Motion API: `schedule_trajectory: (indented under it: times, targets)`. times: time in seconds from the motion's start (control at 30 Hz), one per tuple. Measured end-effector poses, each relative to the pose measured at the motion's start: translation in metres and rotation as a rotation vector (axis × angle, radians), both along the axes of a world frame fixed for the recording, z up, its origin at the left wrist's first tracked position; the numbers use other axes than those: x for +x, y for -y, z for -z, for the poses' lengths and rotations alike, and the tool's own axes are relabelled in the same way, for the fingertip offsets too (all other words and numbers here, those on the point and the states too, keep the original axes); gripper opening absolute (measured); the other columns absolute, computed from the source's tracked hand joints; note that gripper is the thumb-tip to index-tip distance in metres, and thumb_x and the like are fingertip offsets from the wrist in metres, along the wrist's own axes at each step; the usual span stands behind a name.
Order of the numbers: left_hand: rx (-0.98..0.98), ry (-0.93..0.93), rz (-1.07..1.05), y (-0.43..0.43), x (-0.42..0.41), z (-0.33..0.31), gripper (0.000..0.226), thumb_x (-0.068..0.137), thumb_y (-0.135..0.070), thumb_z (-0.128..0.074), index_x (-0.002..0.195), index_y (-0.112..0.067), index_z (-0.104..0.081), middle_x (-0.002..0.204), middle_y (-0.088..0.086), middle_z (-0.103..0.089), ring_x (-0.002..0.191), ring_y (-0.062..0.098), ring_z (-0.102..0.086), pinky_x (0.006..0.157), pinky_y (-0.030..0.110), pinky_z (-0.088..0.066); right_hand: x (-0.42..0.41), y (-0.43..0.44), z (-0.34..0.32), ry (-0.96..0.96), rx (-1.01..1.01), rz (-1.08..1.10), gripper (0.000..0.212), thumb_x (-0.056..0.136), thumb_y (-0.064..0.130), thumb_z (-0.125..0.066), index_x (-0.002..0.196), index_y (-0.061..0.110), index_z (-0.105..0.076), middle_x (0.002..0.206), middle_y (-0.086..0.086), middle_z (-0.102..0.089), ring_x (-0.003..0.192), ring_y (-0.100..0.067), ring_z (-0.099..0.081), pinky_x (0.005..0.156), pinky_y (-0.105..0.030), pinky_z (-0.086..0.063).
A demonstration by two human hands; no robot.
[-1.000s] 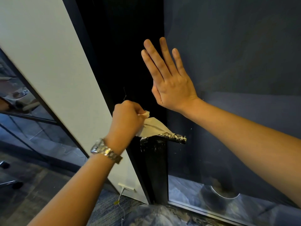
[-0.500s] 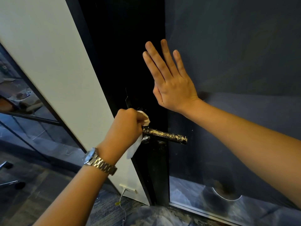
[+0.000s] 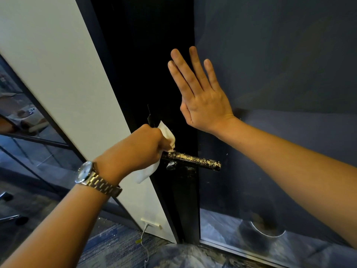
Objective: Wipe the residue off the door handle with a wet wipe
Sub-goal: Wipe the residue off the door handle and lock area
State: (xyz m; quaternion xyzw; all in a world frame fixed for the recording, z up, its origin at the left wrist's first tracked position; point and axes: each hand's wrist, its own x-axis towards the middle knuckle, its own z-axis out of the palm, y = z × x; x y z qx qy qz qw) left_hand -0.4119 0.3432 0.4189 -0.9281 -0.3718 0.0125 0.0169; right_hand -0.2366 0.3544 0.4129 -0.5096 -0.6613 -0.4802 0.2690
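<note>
A black door handle (image 3: 195,161) sticks out horizontally from the dark door (image 3: 154,74); pale crusty residue speckles most of its length. My left hand (image 3: 135,151), a metal watch on its wrist, grips a white wet wipe (image 3: 167,135) bunched against the handle's left end, near where it meets the door. Part of the wipe hangs below my fist. My right hand (image 3: 201,97) lies flat, fingers straight, pressed on the door's edge and the blue-grey glass panel (image 3: 280,74) above the handle.
A white wall panel (image 3: 58,74) runs diagonally on the left, with a socket and cable (image 3: 149,224) near its base. Glass partitions (image 3: 25,132) lie further left. Blue carpet (image 3: 108,248) covers the floor below.
My left hand pulled the wipe off the handle's middle back to its left end, uncovering the residue, and the wipe now bunches in my fist. My right hand stayed flat in place.
</note>
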Motion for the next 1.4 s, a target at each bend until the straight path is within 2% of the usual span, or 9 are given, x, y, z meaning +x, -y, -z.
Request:
schedule_trajectory:
  times: [0.07, 0.23, 0.4, 0.47, 0.53, 0.6, 0.73, 1.03, 1.4]
  targets:
    - [-0.030, 0.004, 0.047, -0.003, 0.000, -0.005, 0.035, 0.092, -0.011, -0.045, 0.120, -0.025, -0.059, 0.105, 0.002, -0.067, 0.088, 0.015, -0.057, 0.079, 0.018, -0.040, 0.000, 0.000, 0.000, 0.002, 0.005, 0.004, 0.062, 0.082, 0.013, -0.045, 0.143, 0.004, -0.032, 0.148, -0.014, -0.037, 0.137, -0.038, -0.031, 0.113, -0.047, -0.019]
    - [-0.248, 0.113, 0.113, -0.005, 0.019, 0.001, 0.030, 0.090, -0.009, -0.051, 0.112, -0.022, -0.065, 0.103, -0.005, -0.071, 0.085, 0.012, -0.064, 0.084, 0.029, -0.053, 0.000, 0.001, -0.002, -0.004, 0.003, -0.013, 0.061, 0.083, 0.012, -0.044, 0.142, 0.003, -0.033, 0.147, -0.015, -0.038, 0.136, -0.039, -0.032, 0.113, -0.047, -0.021]
    - [-0.294, 0.004, 0.107, -0.012, -0.001, -0.011, 0.036, 0.089, -0.013, -0.055, 0.120, -0.030, -0.059, 0.116, -0.009, -0.062, 0.100, 0.008, -0.056, 0.095, 0.025, -0.045, -0.001, 0.001, -0.002, -0.010, -0.004, -0.021, 0.061, 0.082, 0.012, -0.044, 0.142, 0.003, -0.033, 0.147, -0.015, -0.038, 0.136, -0.039, -0.032, 0.113, -0.047, -0.020]
    - [-0.273, 0.026, 0.101, -0.012, 0.002, -0.010, 0.038, 0.084, -0.011, -0.061, 0.117, -0.030, -0.061, 0.115, -0.011, -0.063, 0.094, 0.003, -0.055, 0.091, 0.018, -0.043, -0.001, 0.001, -0.002, -0.008, 0.008, -0.019, 0.061, 0.082, 0.011, -0.044, 0.141, 0.003, -0.034, 0.146, -0.015, -0.039, 0.136, -0.039, -0.033, 0.112, -0.048, -0.022]
    - [-0.267, 0.082, 0.116, -0.010, 0.014, -0.006, 0.037, 0.077, -0.010, -0.068, 0.110, -0.028, -0.066, 0.104, -0.016, -0.066, 0.077, -0.006, -0.053, 0.077, 0.003, -0.041, -0.001, 0.001, -0.002, -0.007, 0.017, -0.019, 0.060, 0.082, 0.011, -0.044, 0.141, 0.003, -0.035, 0.146, -0.015, -0.040, 0.135, -0.039, -0.034, 0.112, -0.048, -0.024]
    - [-0.289, 0.122, 0.115, -0.009, 0.024, -0.003, 0.035, 0.073, -0.012, -0.073, 0.106, -0.025, -0.069, 0.095, -0.018, -0.065, 0.069, -0.013, -0.049, 0.068, -0.003, -0.039, -0.001, 0.001, -0.002, -0.011, 0.021, -0.021, 0.060, 0.081, 0.011, -0.045, 0.141, 0.003, -0.036, 0.145, -0.014, -0.040, 0.135, -0.038, -0.034, 0.111, -0.048, -0.025]
    - [-0.315, 0.160, 0.116, -0.015, 0.017, 0.000, 0.029, 0.074, -0.017, -0.073, 0.103, -0.020, -0.070, 0.102, -0.009, -0.071, 0.067, -0.007, -0.053, 0.071, 0.005, -0.042, -0.001, 0.000, -0.001, -0.012, 0.016, -0.032, 0.059, 0.083, 0.011, -0.042, 0.141, 0.003, -0.034, 0.145, -0.015, -0.040, 0.135, -0.039, -0.034, 0.112, -0.048, -0.024]
    - [-0.337, 0.187, 0.210, -0.006, 0.028, 0.002, 0.028, 0.075, -0.022, -0.071, 0.102, -0.017, -0.071, 0.102, -0.005, -0.072, 0.069, -0.008, -0.055, 0.075, 0.009, -0.048, -0.001, 0.000, -0.001, -0.005, 0.013, -0.011, 0.061, 0.082, 0.012, -0.044, 0.142, 0.004, -0.034, 0.146, -0.014, -0.039, 0.136, -0.038, -0.033, 0.112, -0.048, -0.023]
    - [-0.367, 0.249, 0.345, 0.005, 0.042, 0.004, 0.024, 0.078, -0.021, -0.068, 0.101, -0.014, -0.071, 0.089, -0.009, -0.071, 0.062, -0.025, -0.050, 0.063, -0.004, -0.038, 0.000, 0.002, -0.003, -0.009, -0.007, -0.012, 0.061, 0.082, 0.012, -0.044, 0.142, 0.003, -0.034, 0.146, -0.015, -0.038, 0.136, -0.039, -0.032, 0.112, -0.049, -0.023]
